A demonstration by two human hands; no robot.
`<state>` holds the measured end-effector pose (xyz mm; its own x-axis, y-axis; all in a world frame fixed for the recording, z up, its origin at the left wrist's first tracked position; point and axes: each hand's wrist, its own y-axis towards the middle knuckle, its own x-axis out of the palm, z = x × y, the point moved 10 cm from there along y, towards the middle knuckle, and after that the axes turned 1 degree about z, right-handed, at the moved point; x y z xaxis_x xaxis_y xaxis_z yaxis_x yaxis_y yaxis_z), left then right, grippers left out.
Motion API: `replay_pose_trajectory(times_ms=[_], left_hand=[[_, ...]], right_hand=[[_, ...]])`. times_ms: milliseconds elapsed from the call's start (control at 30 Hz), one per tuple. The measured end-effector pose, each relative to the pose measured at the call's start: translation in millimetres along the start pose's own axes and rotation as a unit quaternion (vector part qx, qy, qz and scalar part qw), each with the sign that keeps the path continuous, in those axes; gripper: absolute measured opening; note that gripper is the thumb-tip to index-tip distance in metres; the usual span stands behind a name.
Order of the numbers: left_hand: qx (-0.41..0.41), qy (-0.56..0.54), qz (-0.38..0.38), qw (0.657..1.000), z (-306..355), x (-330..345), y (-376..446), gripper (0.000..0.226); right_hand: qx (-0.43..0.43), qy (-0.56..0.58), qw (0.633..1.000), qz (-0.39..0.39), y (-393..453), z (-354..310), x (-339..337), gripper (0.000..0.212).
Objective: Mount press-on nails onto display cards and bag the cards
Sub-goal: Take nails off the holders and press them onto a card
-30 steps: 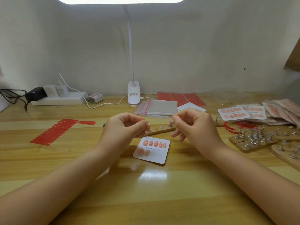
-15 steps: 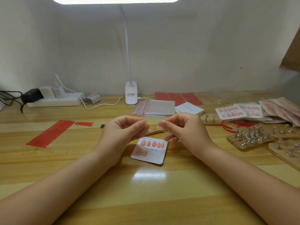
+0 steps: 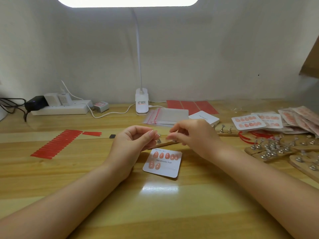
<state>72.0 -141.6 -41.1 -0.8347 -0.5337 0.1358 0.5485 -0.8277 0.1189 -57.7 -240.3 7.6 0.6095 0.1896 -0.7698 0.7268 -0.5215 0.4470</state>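
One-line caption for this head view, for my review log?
Both hands, left and right, work above a white display card bearing seven pink press-on nails on a wooden table.

One view only — a wide-angle camera on the person's head, looking forward and down over a wooden desk (image 3: 51, 178) toward the white wall behind it. Both forearms enter from the bottom corners, close to the lens, and the hands meet near the centre. The desk lamp's (image 3: 141, 104) lit head cuts across the top edge — straight lines bow toward the edges

Pink nails (image 3: 161, 155), white card (image 3: 168, 169)
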Motion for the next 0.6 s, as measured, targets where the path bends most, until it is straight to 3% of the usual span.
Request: replay_pose_trajectory(times_ms=[200, 333, 467, 600], left_hand=[[0.005, 0.022, 0.009, 1.000, 0.7, -0.6, -1.0, 0.028], [0.005, 0.041, 0.015, 0.999, 0.6, -1.1, 0.0, 0.019], [0.005, 0.047, 0.017, 0.999, 1.1, -1.2, -0.7, 0.017], [0.012, 0.044, 0.013, 0.999, 3.9, -0.1, -3.2, 0.027]], right_hand=[[-0.027, -0.117, 0.990, 0.071, 5.9, -1.5, 8.3, 0.033], [-0.001, -0.152, 0.986, 0.073, 6.6, 10.8, 10.2, 0.036], [-0.031, -0.186, 0.979, 0.078, 3.5, 3.6, 10.0, 0.036], [-0.055, -0.196, 0.975, 0.089, -1.2, -4.8, 6.7, 0.040]])
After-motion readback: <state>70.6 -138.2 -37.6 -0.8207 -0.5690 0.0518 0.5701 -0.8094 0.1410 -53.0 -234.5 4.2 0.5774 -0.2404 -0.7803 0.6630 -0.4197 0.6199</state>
